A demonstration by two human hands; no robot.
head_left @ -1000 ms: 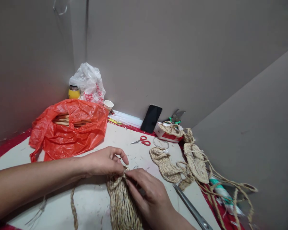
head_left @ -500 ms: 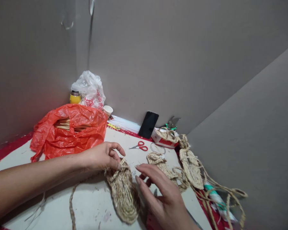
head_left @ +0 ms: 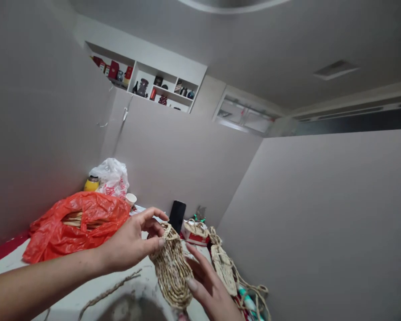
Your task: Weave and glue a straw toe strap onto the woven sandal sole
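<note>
A woven straw sandal (head_left: 172, 274) with a braided loop at its far end is raised above the table, tilted towards me. My left hand (head_left: 128, 243) pinches that looped end between thumb and fingers. At the sandal's right edge, my right hand (head_left: 214, 290) has its thumb on the near part, with the other fingers partly hidden behind it. A loose braided straw cord (head_left: 110, 292) lies on the white tabletop to the left.
An orange-red plastic bag (head_left: 63, 236) with straw inside fills the left side. Behind are a yellow jar (head_left: 91, 184), a paper cup (head_left: 131, 199), a phone (head_left: 177, 216) and a red-white box (head_left: 195, 236). Another straw sandal (head_left: 223, 269) and ropes lie right; grey partitions surround the table.
The sandal has come up off the table in my left hand. My right hand has moved in from beside it to its right edge. The view has tilted upward, showing shelves and ceiling.
</note>
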